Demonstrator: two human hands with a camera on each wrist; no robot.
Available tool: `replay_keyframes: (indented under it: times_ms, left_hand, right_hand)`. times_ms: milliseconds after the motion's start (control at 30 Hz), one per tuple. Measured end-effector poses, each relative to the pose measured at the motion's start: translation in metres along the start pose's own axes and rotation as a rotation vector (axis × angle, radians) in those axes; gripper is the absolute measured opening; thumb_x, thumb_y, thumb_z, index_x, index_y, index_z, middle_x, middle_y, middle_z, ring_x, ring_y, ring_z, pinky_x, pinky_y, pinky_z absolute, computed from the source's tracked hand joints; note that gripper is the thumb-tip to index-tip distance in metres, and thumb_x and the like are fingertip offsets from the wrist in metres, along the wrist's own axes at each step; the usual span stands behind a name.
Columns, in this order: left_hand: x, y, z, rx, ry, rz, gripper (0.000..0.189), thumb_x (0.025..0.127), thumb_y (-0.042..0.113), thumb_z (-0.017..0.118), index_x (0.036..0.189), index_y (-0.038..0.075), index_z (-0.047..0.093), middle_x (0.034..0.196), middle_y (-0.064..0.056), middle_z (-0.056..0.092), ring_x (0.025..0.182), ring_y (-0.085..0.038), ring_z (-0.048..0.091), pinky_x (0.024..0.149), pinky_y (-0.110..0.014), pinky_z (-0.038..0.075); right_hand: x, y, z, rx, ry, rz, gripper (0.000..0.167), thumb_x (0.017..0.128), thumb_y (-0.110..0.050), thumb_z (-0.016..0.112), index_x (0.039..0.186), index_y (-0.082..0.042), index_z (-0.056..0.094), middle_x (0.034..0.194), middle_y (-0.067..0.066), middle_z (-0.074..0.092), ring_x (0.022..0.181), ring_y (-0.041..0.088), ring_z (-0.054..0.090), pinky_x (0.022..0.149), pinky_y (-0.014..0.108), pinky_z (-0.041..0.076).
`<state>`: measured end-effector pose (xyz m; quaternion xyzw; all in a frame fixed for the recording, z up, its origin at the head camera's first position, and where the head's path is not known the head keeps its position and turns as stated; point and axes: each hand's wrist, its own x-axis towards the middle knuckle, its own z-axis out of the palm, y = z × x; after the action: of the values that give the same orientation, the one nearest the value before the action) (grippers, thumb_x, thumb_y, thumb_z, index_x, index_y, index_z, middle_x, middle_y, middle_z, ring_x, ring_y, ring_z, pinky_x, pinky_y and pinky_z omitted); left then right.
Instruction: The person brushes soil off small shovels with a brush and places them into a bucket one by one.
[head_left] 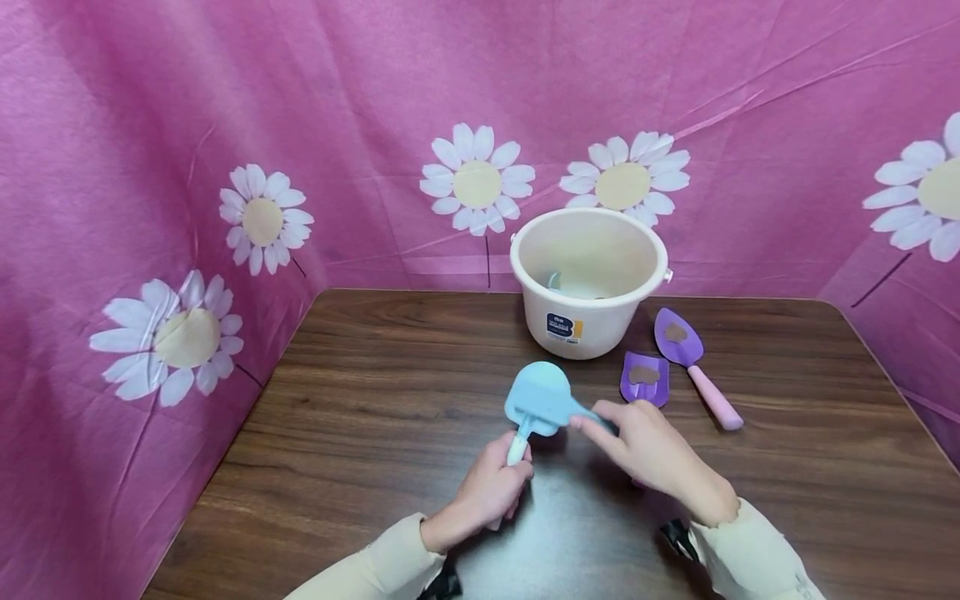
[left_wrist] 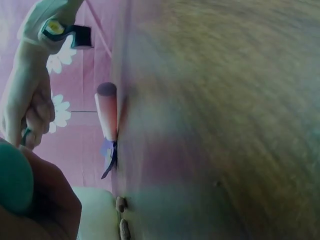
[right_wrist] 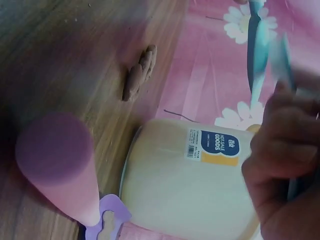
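Note:
My left hand (head_left: 495, 479) grips the white handle of a light blue toy shovel (head_left: 525, 423). My right hand (head_left: 648, 442) pinches the handle of a second blue toy shovel (head_left: 551, 400), whose blade overlaps the first one in the head view. In the right wrist view the two blue blades (right_wrist: 257, 50) stand close together above the table, and the right hand's fingers are curled. Brown lumps (right_wrist: 140, 75) lie on the table in front of the bucket, hidden behind the blue blades in the head view.
A cream bucket (head_left: 581, 321) stands at the back, with something pale blue inside. To its right lie a purple pointed shovel (head_left: 678, 354) with a pink handle and a purple square shovel (head_left: 657, 392), each bearing a brown piece. A pink daisy-print cloth (head_left: 375, 100) hangs behind the table.

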<state>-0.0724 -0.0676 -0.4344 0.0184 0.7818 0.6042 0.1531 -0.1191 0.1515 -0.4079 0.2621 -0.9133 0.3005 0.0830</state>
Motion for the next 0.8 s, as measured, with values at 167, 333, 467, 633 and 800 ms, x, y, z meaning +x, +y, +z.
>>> replay_keyframes:
  times_ms: [167, 333, 467, 633, 800]
  left_hand:
    - [0.001, 0.003, -0.003, -0.068, 0.008, -0.042, 0.011, 0.078, -0.001, 0.047, 0.082, 0.009, 0.046, 0.048, 0.003, 0.041, 0.03, -0.008, 0.035, 0.029, -0.019, 0.032]
    - [-0.001, 0.004, -0.005, -0.08, -0.005, -0.066, 0.011, 0.077, -0.001, 0.046, 0.08, 0.009, 0.046, 0.048, 0.003, 0.04, 0.03, -0.009, 0.035, 0.029, -0.019, 0.032]
    - [-0.002, 0.004, -0.005, -0.086, -0.026, -0.079, 0.012, 0.076, -0.002, 0.047, 0.079, 0.01, 0.045, 0.047, 0.003, 0.04, 0.03, -0.008, 0.034, 0.029, -0.019, 0.031]
    - [-0.004, 0.004, -0.006, -0.087, -0.057, -0.068, 0.012, 0.073, -0.002, 0.047, 0.076, 0.009, 0.044, 0.046, 0.003, 0.04, 0.029, -0.008, 0.034, 0.028, -0.02, 0.03]
    - [-0.005, 0.002, -0.007, -0.06, -0.091, -0.072, 0.012, 0.075, -0.002, 0.048, 0.075, 0.009, 0.044, 0.047, 0.003, 0.041, 0.029, -0.008, 0.034, 0.027, -0.02, 0.031]
  right_hand:
    - [-0.005, 0.0, 0.001, -0.009, -0.015, -0.161, 0.037, 0.089, -0.031, 0.067, 0.065, -0.027, 0.04, 0.06, -0.022, 0.019, 0.05, -0.01, 0.016, 0.041, 0.009, 0.019]
    - [-0.007, 0.005, -0.003, 0.002, -0.038, -0.14, 0.039, 0.09, -0.031, 0.067, 0.064, -0.026, 0.038, 0.059, -0.021, 0.019, 0.051, -0.009, 0.017, 0.041, 0.01, 0.02]
    - [-0.008, 0.013, -0.006, 0.06, -0.077, -0.097, 0.036, 0.091, -0.03, 0.066, 0.065, -0.029, 0.041, 0.056, -0.02, 0.023, 0.043, -0.012, 0.023, 0.04, 0.013, 0.026]
    - [-0.005, 0.024, -0.011, 0.095, -0.057, 0.012, 0.035, 0.093, -0.03, 0.063, 0.065, -0.026, 0.043, 0.058, -0.017, 0.024, 0.047, -0.008, 0.024, 0.042, 0.015, 0.028]
    - [-0.003, 0.031, -0.02, -0.032, -0.001, 0.172, 0.04, 0.095, -0.04, 0.058, 0.063, -0.02, 0.044, 0.058, -0.011, 0.023, 0.051, 0.0, 0.024, 0.044, 0.018, 0.026]
